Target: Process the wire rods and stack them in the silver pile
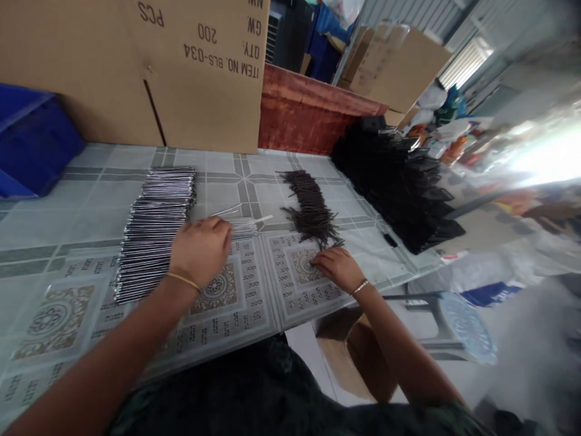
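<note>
Dark clothing (254,393); left hand (200,251) partly before silver rods (152,236); blue bin (34,142)

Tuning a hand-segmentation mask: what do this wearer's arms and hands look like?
Left hand: no glove, thin gold-toned band at the wrist. Right hand: no glove, slim silvery bracelet at the wrist. No sleeve over either forearm. Clothing on the body is dark with a faint greenish mottled pattern. Rings: too blurred to tell.
</note>
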Available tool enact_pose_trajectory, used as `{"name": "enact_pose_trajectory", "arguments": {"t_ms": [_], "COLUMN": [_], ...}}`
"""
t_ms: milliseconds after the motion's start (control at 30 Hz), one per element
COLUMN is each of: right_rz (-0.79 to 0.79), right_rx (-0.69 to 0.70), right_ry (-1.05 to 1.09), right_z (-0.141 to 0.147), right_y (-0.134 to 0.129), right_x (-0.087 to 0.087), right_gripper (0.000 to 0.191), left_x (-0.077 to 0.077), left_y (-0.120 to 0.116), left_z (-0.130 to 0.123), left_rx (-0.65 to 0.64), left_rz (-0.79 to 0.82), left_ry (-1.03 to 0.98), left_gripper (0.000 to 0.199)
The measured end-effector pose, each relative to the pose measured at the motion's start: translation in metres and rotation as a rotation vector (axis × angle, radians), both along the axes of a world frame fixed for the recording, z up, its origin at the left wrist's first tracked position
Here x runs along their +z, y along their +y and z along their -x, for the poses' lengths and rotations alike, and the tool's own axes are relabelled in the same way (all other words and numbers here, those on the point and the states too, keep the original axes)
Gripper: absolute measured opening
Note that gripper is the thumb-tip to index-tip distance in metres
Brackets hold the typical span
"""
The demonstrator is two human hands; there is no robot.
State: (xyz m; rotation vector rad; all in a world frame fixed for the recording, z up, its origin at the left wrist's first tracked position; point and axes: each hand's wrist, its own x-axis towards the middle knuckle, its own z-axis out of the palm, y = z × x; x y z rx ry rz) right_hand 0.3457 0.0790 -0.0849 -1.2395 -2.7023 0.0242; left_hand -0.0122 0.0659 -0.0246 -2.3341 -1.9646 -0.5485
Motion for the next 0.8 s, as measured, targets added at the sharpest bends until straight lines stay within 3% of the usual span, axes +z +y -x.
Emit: {"name": "enact_pose_trajectory", "arguments": {"t_ms": [167, 367, 533, 800], "right_rz": [0.100, 0.419, 0.493, 0.352], "right_rx": [0.016, -0.150, -0.283, -0.334], "right_ry": [0.083, 0.332, 0.576, 0.783], "right_z": [0.039, 0.088, 0.094, 0.089], "right_y": [0.035, 0.087, 0.108, 0.118], "right_x": [0.005, 0.001, 0.001, 0.012], "right_gripper": [0.020, 0.019, 0.013, 0.030], "left_x": [-0.038, -0.077, -0.085, -0.086], "left_y": [-0.062, -0.099, -0.100, -0.096], "left_z": [-0.025, 0.005, 0.021, 0.021], "left_rx": [-0.051, 0.008, 0.017, -0.009], "left_rz": [0.038, 0.067, -0.014, 0.022], "left_ry": [-0.161, -0.261, -0.395, -0.428], "left_gripper": [0.032, 0.031, 0.027, 0.029]}}
